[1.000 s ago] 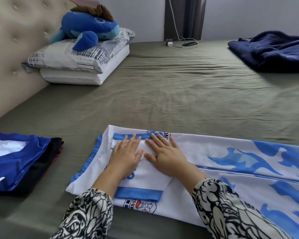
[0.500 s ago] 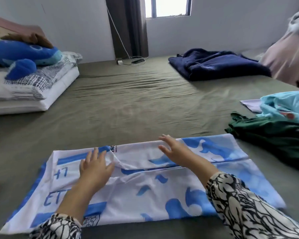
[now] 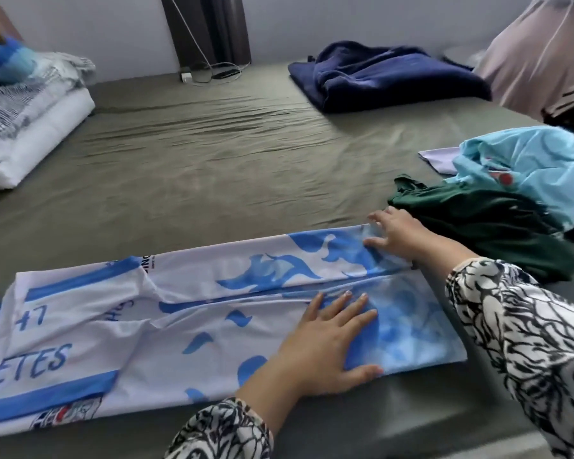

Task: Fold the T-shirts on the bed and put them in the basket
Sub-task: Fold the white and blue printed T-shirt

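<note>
Both hands have travelled rightward along the garment since the earlier frames, away from the collar end toward the hem.

Head view: the white-and-blue T-shirt (image 3: 193, 329) lies flat on the bed (image 3: 212, 167), its sides already folded in to a long strip. Left hand (image 3: 328, 342) rests on the near panel with fingers straight, grasping nothing. Right hand (image 3: 395, 233) lies spread at the far hem corner, fingers extended, also grasping nothing.

Risk: the fabric looks slippery; if the hem is lifted unevenly, the side folds could slide apart at the centre seam.

An unfolded pile of shirts (image 3: 497, 213) sits just right of the hem, near enough to be snagged. No basket is in view.

Room: olive sheet, creased; pillows (image 3: 24, 120) far left, navy blanket (image 3: 385, 77) at the far side, curtain and cable by the wall.
</note>
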